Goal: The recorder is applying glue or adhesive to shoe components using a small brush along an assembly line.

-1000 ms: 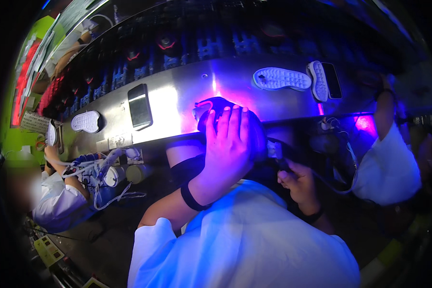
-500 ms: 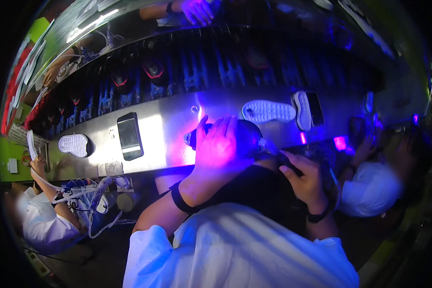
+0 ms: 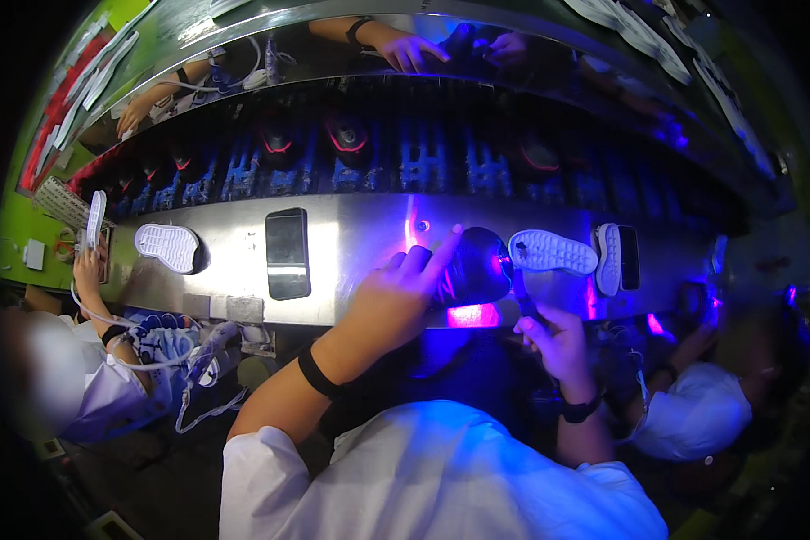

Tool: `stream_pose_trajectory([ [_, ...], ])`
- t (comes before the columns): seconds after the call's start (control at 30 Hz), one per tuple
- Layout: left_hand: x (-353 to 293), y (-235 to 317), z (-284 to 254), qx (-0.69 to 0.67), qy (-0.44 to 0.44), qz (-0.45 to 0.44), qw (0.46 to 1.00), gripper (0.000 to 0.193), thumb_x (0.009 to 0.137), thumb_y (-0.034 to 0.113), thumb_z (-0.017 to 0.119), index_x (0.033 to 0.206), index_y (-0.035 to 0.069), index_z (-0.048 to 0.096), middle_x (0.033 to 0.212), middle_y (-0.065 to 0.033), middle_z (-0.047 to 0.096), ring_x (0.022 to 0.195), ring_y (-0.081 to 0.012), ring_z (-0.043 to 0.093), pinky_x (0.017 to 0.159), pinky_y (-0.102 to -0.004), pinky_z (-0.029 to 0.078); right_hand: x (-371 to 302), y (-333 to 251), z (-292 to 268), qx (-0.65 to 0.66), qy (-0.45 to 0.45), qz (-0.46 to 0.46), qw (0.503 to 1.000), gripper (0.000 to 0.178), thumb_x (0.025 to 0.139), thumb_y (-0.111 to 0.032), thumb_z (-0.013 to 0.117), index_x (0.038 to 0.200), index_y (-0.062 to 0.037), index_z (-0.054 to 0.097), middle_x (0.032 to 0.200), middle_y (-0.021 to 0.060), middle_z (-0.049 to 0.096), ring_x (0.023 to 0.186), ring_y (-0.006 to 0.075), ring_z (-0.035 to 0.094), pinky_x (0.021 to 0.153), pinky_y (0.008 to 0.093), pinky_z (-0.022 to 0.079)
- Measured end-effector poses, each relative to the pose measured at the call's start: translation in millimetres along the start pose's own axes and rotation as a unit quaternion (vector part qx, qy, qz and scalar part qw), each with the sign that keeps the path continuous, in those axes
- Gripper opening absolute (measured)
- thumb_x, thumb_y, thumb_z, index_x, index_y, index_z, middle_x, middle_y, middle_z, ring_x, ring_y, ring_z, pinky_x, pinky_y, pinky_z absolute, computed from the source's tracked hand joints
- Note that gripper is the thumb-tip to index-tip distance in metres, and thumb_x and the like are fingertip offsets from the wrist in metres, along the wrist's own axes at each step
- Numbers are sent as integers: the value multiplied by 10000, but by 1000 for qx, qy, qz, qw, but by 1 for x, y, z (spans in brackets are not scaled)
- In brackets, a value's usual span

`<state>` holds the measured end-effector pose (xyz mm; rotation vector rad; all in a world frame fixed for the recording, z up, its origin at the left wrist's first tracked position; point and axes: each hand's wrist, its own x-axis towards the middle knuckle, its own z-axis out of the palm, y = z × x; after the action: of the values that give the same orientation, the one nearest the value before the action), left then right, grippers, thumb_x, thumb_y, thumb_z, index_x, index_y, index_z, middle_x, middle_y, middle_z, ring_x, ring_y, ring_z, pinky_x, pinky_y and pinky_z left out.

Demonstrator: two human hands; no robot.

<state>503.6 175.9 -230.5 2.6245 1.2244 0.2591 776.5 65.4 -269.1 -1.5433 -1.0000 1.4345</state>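
Note:
A dark shoe upper (image 3: 479,267) is held over the metal bench in front of me. My left hand (image 3: 403,286) grips it from the left, the index finger stretched along its top; the rest of the grasp is partly hidden. On the other side, my right hand (image 3: 556,340) is closed round the handle of a thin dark brush (image 3: 524,293). The brush's tip is at the right edge of the upper; whether it touches is hard to tell in the blue-violet light. A white shoe sole (image 3: 553,252) lies just right of the upper, tread up.
Beyond the bench (image 3: 229,270), a dark rack (image 3: 423,166) carries several dark shoe uppers. A second sole (image 3: 608,259) stands by a phone (image 3: 630,257). To the left lie another phone (image 3: 287,254) and sole (image 3: 167,247). Co-workers sit on both sides; another's hands show across the rack.
The view has shifted, so the bench appears lower and further right. My left hand has moved from over the upper to its left side, and the upper has turned. The brush stays in my right hand.

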Motion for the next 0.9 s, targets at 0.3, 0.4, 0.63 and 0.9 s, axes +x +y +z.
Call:
stream_pose_trajectory([
  [0.3, -40, 11, -5, -333, -31, 78, 939, 1079, 722, 342, 907, 1562, 33, 304, 1328, -211, 621, 1160, -357, 673, 970, -428, 555, -5, -70, -7, -117, -41, -180, 976, 364, 927, -66, 730, 1269, 38, 661, 1120, 88, 722, 1011, 139, 660, 907, 293, 516],
  [0.4, -36, 28, -19, -432, -68, 67, 897, 1081, 706, 315, 930, 1552, 31, 320, 1338, -186, 619, 1178, -325, 663, 1004, -426, 529, -11, -62, -11, -64, -57, -187, 979, 371, 923, -72, 738, 1265, 46, 660, 1116, 79, 720, 1007, 132, 653, 905, 293, 516],
  [0.63, -31, 47, -19, -533, -160, -38, 830, 994, 706, 234, 941, 1502, 23, 383, 1330, -93, 616, 1226, -218, 607, 1074, -398, 469, -21, -44, -33, -33, -86, -109, 990, 344, 926, -122, 754, 1232, 20, 689, 1054, 83, 747, 939, 146, 681, 839, 282, 546],
  [0.9, -16, 61, 4, -642, -220, -129, 723, 869, 764, 157, 901, 1464, 13, 408, 1283, -84, 630, 1194, -194, 618, 1047, -383, 490, -25, 2, -44, -55, -27, -148, 987, 357, 895, -133, 776, 1212, 13, 702, 1134, 121, 744, 1068, 185, 675, 972, 331, 492],
])
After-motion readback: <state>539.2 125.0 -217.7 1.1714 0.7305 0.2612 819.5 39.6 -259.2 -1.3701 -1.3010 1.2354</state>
